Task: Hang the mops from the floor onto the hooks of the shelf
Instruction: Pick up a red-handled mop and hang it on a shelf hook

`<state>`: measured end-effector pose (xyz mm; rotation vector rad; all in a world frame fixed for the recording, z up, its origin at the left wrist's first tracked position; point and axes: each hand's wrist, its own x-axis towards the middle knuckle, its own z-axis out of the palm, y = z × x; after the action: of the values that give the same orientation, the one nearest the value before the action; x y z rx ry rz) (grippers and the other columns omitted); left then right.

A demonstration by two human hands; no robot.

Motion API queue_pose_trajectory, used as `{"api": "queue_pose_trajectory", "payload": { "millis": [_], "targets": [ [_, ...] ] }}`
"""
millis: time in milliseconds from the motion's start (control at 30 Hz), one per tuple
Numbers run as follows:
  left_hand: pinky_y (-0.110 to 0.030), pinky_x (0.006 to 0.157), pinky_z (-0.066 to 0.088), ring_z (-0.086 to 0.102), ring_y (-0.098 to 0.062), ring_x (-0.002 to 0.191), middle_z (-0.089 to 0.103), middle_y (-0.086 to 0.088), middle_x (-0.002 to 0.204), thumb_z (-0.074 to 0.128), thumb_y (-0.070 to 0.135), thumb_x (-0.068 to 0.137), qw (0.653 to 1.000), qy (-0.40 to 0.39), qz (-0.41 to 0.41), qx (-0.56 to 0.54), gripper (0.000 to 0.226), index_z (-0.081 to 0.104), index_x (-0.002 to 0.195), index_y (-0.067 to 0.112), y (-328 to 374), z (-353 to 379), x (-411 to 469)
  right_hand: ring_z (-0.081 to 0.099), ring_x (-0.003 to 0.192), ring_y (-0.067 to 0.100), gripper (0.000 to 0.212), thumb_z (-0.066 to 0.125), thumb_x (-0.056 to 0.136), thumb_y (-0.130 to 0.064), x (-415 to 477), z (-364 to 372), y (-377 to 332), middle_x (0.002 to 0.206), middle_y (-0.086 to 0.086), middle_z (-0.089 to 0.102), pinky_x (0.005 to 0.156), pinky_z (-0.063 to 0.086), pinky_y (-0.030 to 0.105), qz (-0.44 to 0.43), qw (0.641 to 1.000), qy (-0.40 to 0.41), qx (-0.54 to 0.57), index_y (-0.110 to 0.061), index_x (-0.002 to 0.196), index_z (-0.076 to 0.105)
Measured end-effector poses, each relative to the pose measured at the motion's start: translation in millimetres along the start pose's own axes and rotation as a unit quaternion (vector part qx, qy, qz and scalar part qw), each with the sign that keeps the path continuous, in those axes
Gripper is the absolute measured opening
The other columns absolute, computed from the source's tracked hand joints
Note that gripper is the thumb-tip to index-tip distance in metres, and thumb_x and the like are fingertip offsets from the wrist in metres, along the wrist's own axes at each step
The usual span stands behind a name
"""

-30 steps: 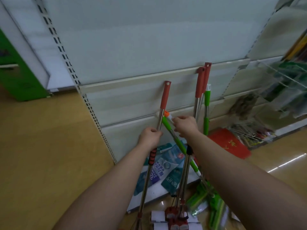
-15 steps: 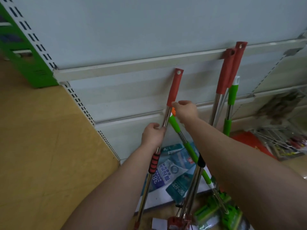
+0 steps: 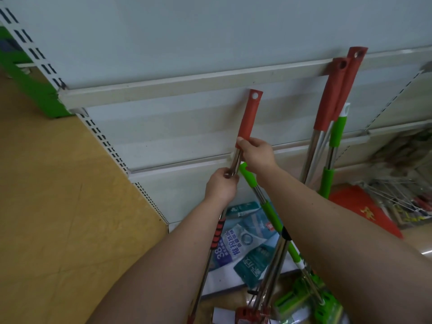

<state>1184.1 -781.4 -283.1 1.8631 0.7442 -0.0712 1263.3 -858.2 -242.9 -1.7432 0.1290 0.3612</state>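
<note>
Head view: I see the shelf [image 3: 210, 31] panel filling the top. The red-handled mop [image 3: 249, 118] stands against it, tip just below the rail [image 3: 163, 87]. The left hand [image 3: 222, 185] grips its steel shaft; the right hand [image 3: 257, 155] pinches the red grip's lower end.

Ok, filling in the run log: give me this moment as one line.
left hand: grips red-handled mop shaft | right hand: pinches its grip base | top below rail | not hung
</note>
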Motion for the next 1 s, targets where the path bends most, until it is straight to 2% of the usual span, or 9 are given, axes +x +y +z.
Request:
{"api": "queue_pose_trajectory", "payload": {
  "millis": [133, 233, 367, 433, 533, 600, 700, 767, 1000],
  "targets": [
    [-0.036, 0.092, 0.049, 0.064, -0.034, 0.113, 0.069, -0.011, 0.123, 0.058, 0.028, 0.097, 1.0, -0.007, 0.002, 0.016, 0.033, 0.065, 0.127, 0.015, -3, -10, -10, 0.07, 0.094, 0.022, 0.033, 0.066, 0.098, -0.032, -15, 3, -3, 0.095, -0.003, 0.074, 0.085, 0.054, 0.035, -0.013, 1.0, -0.014, 0.001, -0.01, 0.122, 0.072],
    [-0.031, 0.083, 0.046, 0.064, -0.031, 0.111, 0.07, -0.01, 0.122, 0.057, 0.03, 0.098, 1.0, -0.014, 0.01, 0.022, 0.033, 0.064, 0.128, 0.016, -6, -20, -24, 0.07, 0.092, 0.019, 0.034, 0.066, 0.097, -0.036, -31, 4, -7, 0.092, -0.005, 0.074, 0.083, 0.055, 0.036, -0.031, 0.999, -0.011, -0.014, -0.012, 0.121, 0.073],
    [-0.032, 0.089, 0.047, 0.063, -0.026, 0.113, 0.067, -0.005, 0.126, 0.056, 0.034, 0.1, 0.999, -0.027, 0.013, 0.025, 0.035, 0.059, 0.132, 0.019, -8, -40, -50, 0.07, 0.102, 0.018, 0.043, 0.067, 0.096, -0.04, -62, 5, -15, 0.105, -0.003, 0.074, 0.095, 0.056, 0.04, -0.033, 0.999, -0.031, -0.017, -0.015, 0.131, 0.067],
    [-0.034, 0.091, 0.048, 0.063, -0.025, 0.113, 0.067, -0.004, 0.128, 0.056, 0.036, 0.1, 0.999, -0.032, 0.015, 0.031, 0.036, 0.058, 0.132, 0.021, -9, -52, -64, 0.07, 0.103, 0.018, 0.043, 0.067, 0.095, -0.043, -81, 7, -20, 0.106, -0.002, 0.074, 0.097, 0.056, 0.045, -0.044, 0.998, -0.031, -0.026, -0.017, 0.129, 0.067],
    [-0.031, 0.087, 0.046, 0.062, -0.02, 0.108, 0.066, -0.002, 0.129, 0.055, 0.039, 0.1, 0.998, -0.044, 0.024, 0.039, 0.036, 0.057, 0.134, 0.025, -12, -71, -89, 0.07, 0.101, 0.021, 0.038, 0.067, 0.096, -0.042, -112, 12, -29, 0.106, 0.002, 0.074, 0.093, 0.057, 0.043, -0.065, 0.997, -0.035, -0.037, -0.016, 0.123, 0.069],
    [-0.031, 0.086, 0.046, 0.062, -0.02, 0.109, 0.067, -0.001, 0.129, 0.055, 0.04, 0.1, 0.997, -0.053, 0.03, 0.04, 0.036, 0.057, 0.133, 0.027, -16, -84, -106, 0.071, 0.094, 0.018, 0.031, 0.067, 0.097, -0.039, -133, 14, -33, 0.099, 0.001, 0.074, 0.083, 0.057, 0.037, -0.082, 0.995, -0.034, -0.04, -0.015, 0.117, 0.072],
    [-0.034, 0.091, 0.05, 0.064, -0.02, 0.11, 0.068, 0.0, 0.126, 0.055, 0.039, 0.099, 0.996, -0.064, 0.042, 0.048, 0.034, 0.058, 0.132, 0.027, -21, -102, -129, 0.067, 0.081, 0.01, 0.03, 0.069, 0.096, -0.038, -164, 18, -36, 0.087, -0.006, 0.071, 0.069, 0.049, 0.025, -0.088, 0.995, -0.026, -0.04, -0.014, 0.114, 0.073],
    [-0.035, 0.092, 0.052, 0.064, -0.02, 0.109, 0.069, 0.0, 0.124, 0.055, 0.038, 0.099, 0.995, -0.073, 0.047, 0.054, 0.033, 0.059, 0.13, 0.028, -25, -113, -142, 0.066, 0.081, 0.011, 0.032, 0.07, 0.095, -0.039, -184, 23, -38, 0.086, -0.006, 0.07, 0.068, 0.047, 0.025, -0.09, 0.995, -0.022, -0.04, -0.014, 0.116, 0.073],
    [-0.034, 0.092, 0.051, 0.064, -0.021, 0.109, 0.069, -0.001, 0.123, 0.057, 0.032, 0.1, 0.992, -0.098, 0.068, 0.041, 0.032, 0.061, 0.131, 0.026, -40, -151, -181, 0.07, 0.099, 0.012, 0.036, 0.07, 0.095, -0.041, -248, 40, -48, 0.104, -0.002, 0.075, 0.087, 0.056, 0.031, -0.111, 0.992, -0.016, -0.056, -0.017, 0.123, 0.071]
  ]
}}
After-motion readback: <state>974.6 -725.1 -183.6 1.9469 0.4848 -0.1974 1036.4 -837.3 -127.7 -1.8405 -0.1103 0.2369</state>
